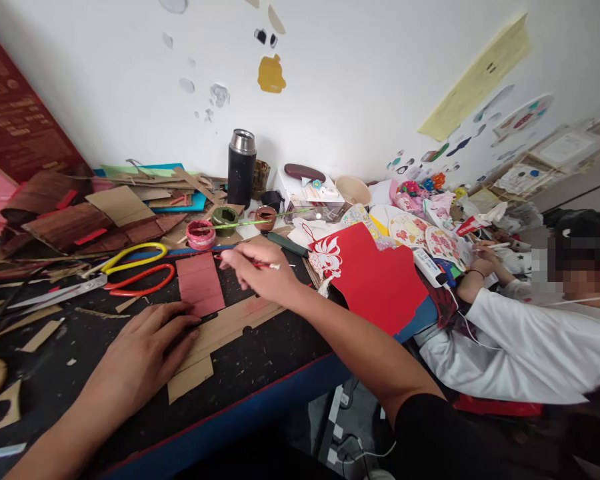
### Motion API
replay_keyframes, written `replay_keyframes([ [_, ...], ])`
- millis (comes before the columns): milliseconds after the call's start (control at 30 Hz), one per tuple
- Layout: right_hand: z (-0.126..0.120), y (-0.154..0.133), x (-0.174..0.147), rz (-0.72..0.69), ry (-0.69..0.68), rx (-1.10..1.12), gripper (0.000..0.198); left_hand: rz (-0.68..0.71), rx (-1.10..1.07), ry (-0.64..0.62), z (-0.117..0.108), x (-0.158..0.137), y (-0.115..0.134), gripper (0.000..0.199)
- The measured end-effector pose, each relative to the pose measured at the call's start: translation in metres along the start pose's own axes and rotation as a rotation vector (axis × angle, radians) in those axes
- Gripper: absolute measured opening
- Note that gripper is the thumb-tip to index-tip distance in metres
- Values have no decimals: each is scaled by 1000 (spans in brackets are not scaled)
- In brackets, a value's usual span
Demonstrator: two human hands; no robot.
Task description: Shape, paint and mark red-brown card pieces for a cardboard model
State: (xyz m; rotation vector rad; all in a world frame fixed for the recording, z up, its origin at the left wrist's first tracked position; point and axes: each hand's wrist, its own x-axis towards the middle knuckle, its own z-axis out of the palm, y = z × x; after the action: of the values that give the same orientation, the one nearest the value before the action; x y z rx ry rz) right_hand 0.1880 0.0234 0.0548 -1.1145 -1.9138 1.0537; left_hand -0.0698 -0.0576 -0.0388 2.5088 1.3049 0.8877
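Observation:
My right hand (260, 270) is closed round a thin paintbrush (273, 267), its tip over the top right of a reddish-pink painted cardboard piece (201, 285). My left hand (153, 343) lies with fingers stretched out, its fingertips by the lower left edge of that piece. Beneath both is a plain brown cardboard strip (253, 322). Behind them stand a jar of red paint (201, 235), a jar of green paint (226, 220) and a jar of brown paint (265, 217). A light-green stick (275, 217) lies across the jars.
Large scissors (97, 283) with yellow and red handles lie at left, beside cardboard scraps (43, 335). Brown-painted cardboard (70, 230) is piled behind. A black flask (242, 170) stands near the wall. A red sheet (375, 280) lies at right; beyond it sits a person in white sleeves (525, 347).

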Motion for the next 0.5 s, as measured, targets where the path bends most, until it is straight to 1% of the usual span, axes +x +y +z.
replay_keyframes([
  [100,-17,6,-6,107,30,89,45,8,-21,3,1,-1,-2,30],
  [167,-20,8,-13,156,-19,102,42,14,-29,3,1,-1,-3,29],
  [200,-20,9,-16,154,-44,80,41,17,-29,3,1,-1,-3,29],
  [267,-16,9,-21,88,-69,-31,38,23,-24,7,1,-2,-2,28],
  [333,-10,8,-25,-9,-91,-179,38,29,-18,10,1,-2,-1,28],
  [433,-1,6,-29,-225,-208,-335,27,24,-6,6,0,-2,1,26],
  [500,4,5,-30,-316,-279,-431,27,17,-5,5,-1,-3,3,25],
])
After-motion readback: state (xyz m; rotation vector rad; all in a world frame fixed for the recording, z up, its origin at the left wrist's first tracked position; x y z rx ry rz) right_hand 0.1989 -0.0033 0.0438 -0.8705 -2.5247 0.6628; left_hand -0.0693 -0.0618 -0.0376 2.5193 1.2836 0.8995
